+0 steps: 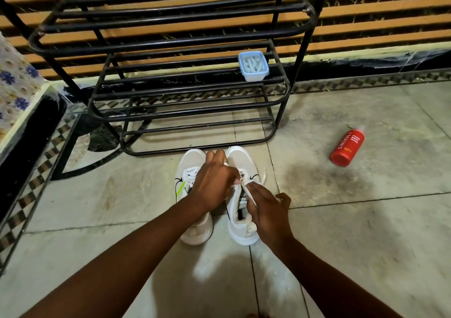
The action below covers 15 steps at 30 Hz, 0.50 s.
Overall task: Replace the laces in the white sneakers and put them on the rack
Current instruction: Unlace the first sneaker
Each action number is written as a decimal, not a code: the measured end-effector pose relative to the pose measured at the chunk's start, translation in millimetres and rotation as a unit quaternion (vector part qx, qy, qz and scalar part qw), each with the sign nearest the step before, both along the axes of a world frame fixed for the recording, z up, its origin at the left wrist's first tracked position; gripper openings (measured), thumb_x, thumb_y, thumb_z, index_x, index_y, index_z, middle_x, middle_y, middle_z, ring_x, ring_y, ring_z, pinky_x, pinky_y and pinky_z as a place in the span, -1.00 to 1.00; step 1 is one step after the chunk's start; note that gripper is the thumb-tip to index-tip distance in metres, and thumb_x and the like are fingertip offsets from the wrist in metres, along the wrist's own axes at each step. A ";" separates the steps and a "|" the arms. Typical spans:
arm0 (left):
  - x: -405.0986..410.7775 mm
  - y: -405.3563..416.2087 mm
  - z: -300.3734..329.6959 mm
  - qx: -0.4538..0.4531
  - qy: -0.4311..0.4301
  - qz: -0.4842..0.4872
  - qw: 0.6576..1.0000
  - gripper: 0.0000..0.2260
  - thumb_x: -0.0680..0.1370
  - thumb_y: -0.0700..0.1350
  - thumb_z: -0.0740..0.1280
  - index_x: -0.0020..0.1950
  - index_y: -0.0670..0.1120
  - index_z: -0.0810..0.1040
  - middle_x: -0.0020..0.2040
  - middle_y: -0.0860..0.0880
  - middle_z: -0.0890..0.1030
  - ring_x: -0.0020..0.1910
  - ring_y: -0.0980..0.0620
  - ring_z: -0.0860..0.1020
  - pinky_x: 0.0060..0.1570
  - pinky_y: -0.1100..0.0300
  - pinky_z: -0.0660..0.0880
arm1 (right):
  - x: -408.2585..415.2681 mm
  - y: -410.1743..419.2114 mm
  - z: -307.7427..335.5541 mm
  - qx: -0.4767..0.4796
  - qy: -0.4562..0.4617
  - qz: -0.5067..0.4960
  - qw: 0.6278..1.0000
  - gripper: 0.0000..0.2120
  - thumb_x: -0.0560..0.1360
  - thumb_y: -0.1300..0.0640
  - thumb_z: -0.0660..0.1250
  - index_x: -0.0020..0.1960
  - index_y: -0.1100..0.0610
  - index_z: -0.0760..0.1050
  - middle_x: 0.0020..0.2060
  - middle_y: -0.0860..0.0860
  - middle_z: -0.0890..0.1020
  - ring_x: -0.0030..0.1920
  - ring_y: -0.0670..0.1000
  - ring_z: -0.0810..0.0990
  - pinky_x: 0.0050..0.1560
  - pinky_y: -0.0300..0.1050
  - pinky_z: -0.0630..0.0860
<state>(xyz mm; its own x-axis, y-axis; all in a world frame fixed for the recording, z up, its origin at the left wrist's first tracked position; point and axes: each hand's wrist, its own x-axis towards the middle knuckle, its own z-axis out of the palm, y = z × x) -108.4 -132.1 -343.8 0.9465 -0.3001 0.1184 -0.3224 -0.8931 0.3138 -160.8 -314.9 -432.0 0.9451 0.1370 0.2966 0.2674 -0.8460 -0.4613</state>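
- We see a black metal rack standing on the tiled floor.
- Two white sneakers sit side by side on the floor, just in front of the rack's lowest tier.
- Our left hand pinches a white lace over the right sneaker; the right hand has its grip closed on the same lace.
- A red bottle lies on the floor, reading "CINTHOL FOAM BODY WASH".
- A small blue tub rests on a rack tier.
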 end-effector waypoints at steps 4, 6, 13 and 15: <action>2.3 5.6 0.0 -0.006 -0.041 0.022 0.999 -0.94 0.50 -0.05 0.49 -0.06 0.11 0.69 0.01 0.07 0.33 0.11 -0.06 0.39 -0.10 0.10 0.32 | 0.6 2.0 0.0 -0.009 0.001 0.000 1.000 -0.62 0.56 -0.05 0.14 0.30 -0.08 0.55 0.27 -0.14 0.62 0.20 -0.14 0.60 0.11 0.19 0.39; 1.4 9.3 -2.0 -0.069 -0.032 0.043 0.996 -0.91 0.52 -0.12 0.43 -0.07 0.09 0.63 0.08 0.11 0.48 0.16 0.03 0.47 0.09 0.01 0.36 | 0.6 2.1 0.4 -0.008 -0.005 0.000 1.000 -0.63 0.56 -0.05 0.14 0.29 -0.07 0.56 0.25 -0.14 0.63 0.19 -0.13 0.62 0.09 0.20 0.42; 5.2 7.8 26.9 -0.400 0.093 0.077 0.908 -0.86 0.66 -0.36 0.16 -0.05 -0.19 0.39 -0.28 -0.01 0.51 -0.33 0.03 0.49 -0.27 0.15 0.45 | -0.4 1.5 -0.6 0.002 -0.013 0.003 1.000 -0.61 0.55 -0.05 0.13 0.29 -0.07 0.57 0.23 -0.16 0.62 0.18 -0.15 0.61 0.10 0.17 0.37; 6.6 11.9 30.0 -0.179 0.103 -0.047 0.977 -0.89 0.59 -0.25 0.26 0.00 -0.05 0.39 -0.18 0.01 0.53 -0.19 -0.02 0.54 -0.20 0.08 0.47 | -0.4 1.6 -0.8 -0.002 -0.006 0.001 1.000 -0.60 0.54 -0.05 0.12 0.28 -0.08 0.57 0.22 -0.18 0.61 0.18 -0.16 0.61 0.07 0.18 0.40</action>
